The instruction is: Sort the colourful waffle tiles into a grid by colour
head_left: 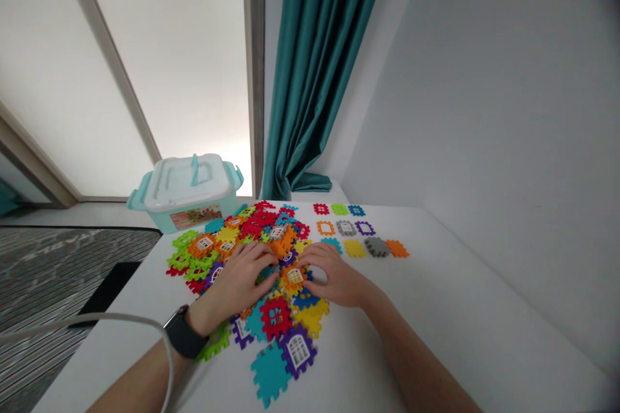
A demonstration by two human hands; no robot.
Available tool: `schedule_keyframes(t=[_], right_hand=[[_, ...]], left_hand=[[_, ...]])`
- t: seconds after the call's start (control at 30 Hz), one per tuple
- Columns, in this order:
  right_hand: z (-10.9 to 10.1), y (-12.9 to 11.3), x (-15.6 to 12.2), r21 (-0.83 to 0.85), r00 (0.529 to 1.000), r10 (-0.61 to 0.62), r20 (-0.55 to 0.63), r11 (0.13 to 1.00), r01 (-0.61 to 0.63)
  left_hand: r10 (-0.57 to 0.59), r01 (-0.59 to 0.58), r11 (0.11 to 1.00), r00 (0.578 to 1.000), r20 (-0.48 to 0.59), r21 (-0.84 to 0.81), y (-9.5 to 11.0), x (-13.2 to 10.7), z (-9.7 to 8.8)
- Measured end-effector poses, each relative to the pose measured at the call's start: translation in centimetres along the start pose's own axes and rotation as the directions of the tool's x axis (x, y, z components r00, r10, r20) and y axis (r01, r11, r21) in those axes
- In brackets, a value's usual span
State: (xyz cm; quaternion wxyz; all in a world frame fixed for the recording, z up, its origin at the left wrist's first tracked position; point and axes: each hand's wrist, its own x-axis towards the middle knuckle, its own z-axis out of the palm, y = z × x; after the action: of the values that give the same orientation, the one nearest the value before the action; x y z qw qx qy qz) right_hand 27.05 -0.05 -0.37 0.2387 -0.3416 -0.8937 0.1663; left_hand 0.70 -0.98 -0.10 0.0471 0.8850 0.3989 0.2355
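Orange window tile [293, 276] on the tile pile [252, 227], left hand [241, 282] and right hand [334, 277] touching it; can't tell if either actually grips.

Soft bright daylight from the window [145, 64], wide-angle bending and dark vignette at corners.

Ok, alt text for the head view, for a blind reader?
The left hand and right hand rest close together on a heap of colourful toothed plastic tiles on a white table. Behind, single tiles lie in rows; a lidded pale-blue box stands left.
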Motion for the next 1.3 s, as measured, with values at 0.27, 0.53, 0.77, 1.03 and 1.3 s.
schedule_keyframes(t=[0.27,0.53,0.77,1.03,1.3], right_hand=[[0.5,0.0,0.1,-0.025,1.000,-0.010,-0.006,1.000,0.010],[0.9,-0.1,0.2,-0.050,0.981,-0.077,-0.178,0.996,0.069],[1.5,-1.4,0.7,-0.097,0.939,-0.139,-0.316,0.989,0.113],[2.2,-2.1,0.9,-0.119,0.931,-0.146,-0.334,0.987,0.112],[2.3,-2.2,0.7,0.057,0.904,0.037,-0.426,0.998,-0.014]], left_hand=[[-0.006,0.006,1.000,1.000,0.009,0.001,0.0,0.0,0.1],[-0.022,0.022,1.000,1.000,-0.003,-0.006,0.2,0.0,-0.2],[-0.019,0.010,0.996,0.995,-0.094,-0.094,-0.1,-0.1,0.0],[0.041,-0.049,0.998,0.984,-0.175,-0.037,-0.3,-0.2,0.1],[0.070,-0.085,0.996,0.955,-0.287,-0.041,-0.7,-0.4,0.2]])
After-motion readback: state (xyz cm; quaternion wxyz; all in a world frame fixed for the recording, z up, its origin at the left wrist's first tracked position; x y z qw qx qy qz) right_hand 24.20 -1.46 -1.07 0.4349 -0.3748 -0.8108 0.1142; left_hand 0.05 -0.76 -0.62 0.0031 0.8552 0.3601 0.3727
